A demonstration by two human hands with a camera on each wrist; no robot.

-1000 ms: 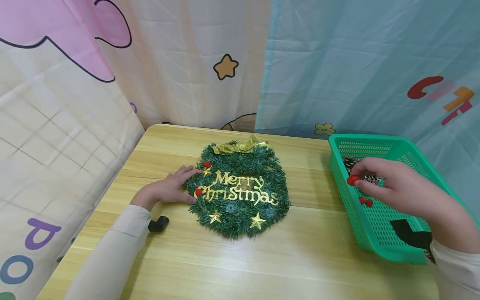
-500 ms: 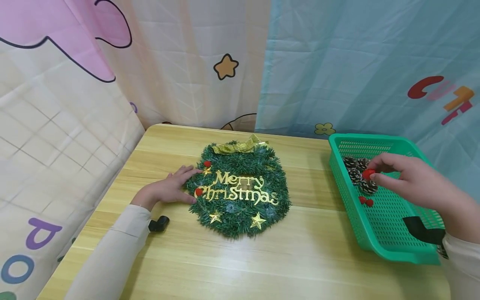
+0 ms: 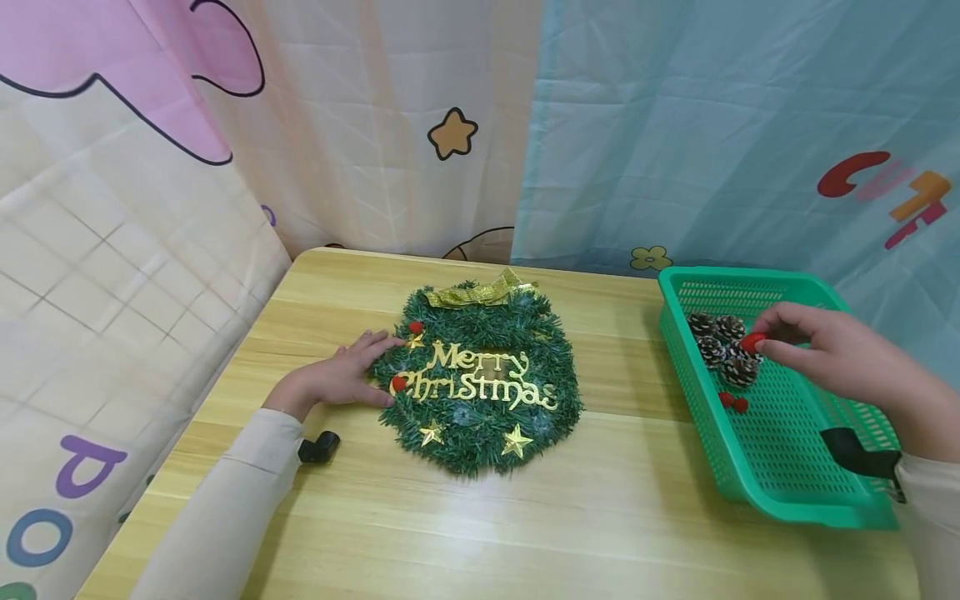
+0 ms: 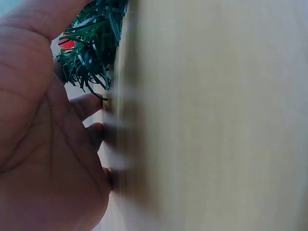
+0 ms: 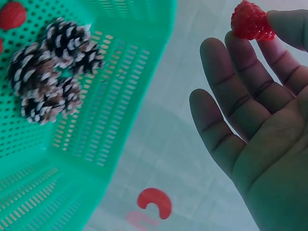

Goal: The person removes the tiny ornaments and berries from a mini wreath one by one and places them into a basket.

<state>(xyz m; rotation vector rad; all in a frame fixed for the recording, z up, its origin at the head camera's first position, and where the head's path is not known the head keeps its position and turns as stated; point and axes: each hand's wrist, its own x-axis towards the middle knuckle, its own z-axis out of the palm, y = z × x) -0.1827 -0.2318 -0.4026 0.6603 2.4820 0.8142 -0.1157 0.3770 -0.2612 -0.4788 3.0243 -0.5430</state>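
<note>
A green tinsel wreath (image 3: 480, 450) lies on the table, with gold "Merry Christmas" lettering (image 3: 480, 387), gold stars (image 3: 516, 441) and two red berries (image 3: 416, 327) on its left side. Against its left edge rests my left hand (image 3: 333, 379), thumb and fingers spread and touching the greenery. My right hand (image 3: 847, 358) pinches a red artificial raspberry (image 5: 250, 20) between thumb and fingers, above the green basket (image 3: 720, 450). Inside that basket are several frosted pine cones (image 3: 741, 371) and two more red berries (image 3: 733, 403).
A gold ribbon bow (image 3: 480, 293) tops the wreath. The basket stands at the right end of the wooden table (image 3: 450, 533). Printed curtains (image 3: 637, 142) hang behind the table and along its left side.
My right hand has moved to the right over the basket with the raspberry, uncovering the pine cones. The left hand and the wreath have stayed in place.
</note>
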